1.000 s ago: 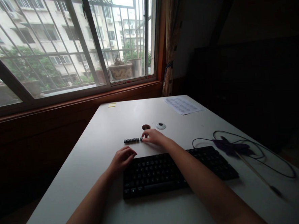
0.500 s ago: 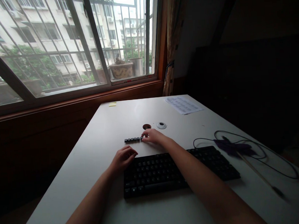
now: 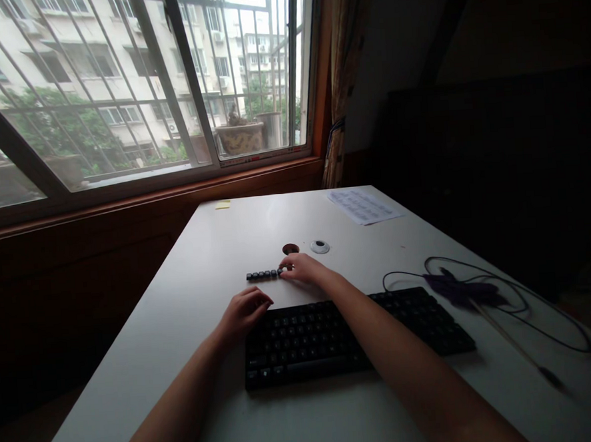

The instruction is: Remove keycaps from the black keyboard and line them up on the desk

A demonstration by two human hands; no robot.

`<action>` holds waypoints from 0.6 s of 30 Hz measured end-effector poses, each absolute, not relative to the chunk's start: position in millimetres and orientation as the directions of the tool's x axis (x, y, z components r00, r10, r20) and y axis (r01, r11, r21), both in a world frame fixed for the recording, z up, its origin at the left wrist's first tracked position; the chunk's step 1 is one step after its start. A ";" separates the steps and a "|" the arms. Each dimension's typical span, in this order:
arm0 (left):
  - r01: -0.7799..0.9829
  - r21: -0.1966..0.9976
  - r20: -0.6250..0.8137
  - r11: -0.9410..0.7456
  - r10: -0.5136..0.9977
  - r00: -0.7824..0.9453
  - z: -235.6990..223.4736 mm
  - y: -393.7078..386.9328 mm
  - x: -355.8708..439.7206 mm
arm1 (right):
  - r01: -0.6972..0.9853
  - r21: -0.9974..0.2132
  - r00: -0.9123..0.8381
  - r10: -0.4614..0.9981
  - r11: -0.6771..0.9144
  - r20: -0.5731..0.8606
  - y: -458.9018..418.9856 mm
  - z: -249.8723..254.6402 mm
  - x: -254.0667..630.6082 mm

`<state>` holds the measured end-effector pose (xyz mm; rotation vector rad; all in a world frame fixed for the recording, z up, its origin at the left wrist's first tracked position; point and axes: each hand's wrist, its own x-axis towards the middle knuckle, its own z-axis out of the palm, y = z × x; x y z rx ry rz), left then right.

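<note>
A short row of small black keycaps (image 3: 261, 275) lies on the white table (image 3: 179, 288), behind the keyboard. At the row's right end, the thumb and fingertips of my right hand (image 3: 301, 268) pinch one black keycap (image 3: 280, 272), close against its neighbour. My left hand (image 3: 243, 311) rests by the back left corner of the black keyboard (image 3: 303, 340), fingers loosely bent and a gap showing beside the thumb; I see nothing in it. My right forearm passes over the keyboard and hides part of its keys.
Beyond my right hand are a round hole (image 3: 290, 248) in the tabletop and a white ring-shaped cover (image 3: 320, 247). Printed paper (image 3: 365, 206) and a yellow note (image 3: 223, 204) lie at the far edge. On the right are a looped cable (image 3: 557, 322), dark purple cloth (image 3: 462, 289) and a thin stick (image 3: 513, 344).
The keycap in my right hand has moved left against the row, closing the gap seen a second ago. My left hand stays in place. The camera view has shifted slightly.
</note>
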<state>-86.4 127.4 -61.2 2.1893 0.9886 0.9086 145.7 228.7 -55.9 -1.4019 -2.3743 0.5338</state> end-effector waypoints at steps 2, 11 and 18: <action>0.416 0.707 0.345 -0.571 0.793 0.502 -60.5 127.1 -86.3 | 0.760 -0.476 -0.457 0.885 0.442 0.092 229.0 -56.5 145.5; 0.423 0.697 0.345 -0.579 0.788 0.510 -59.8 127.2 -85.8 | 0.764 -0.481 -0.442 0.892 0.430 0.097 228.8 -59.6 144.8; 0.430 0.696 0.338 -0.575 0.790 0.511 -58.8 126.7 -85.2 | 0.763 -0.476 -0.445 0.890 0.437 0.103 228.1 -58.2 144.7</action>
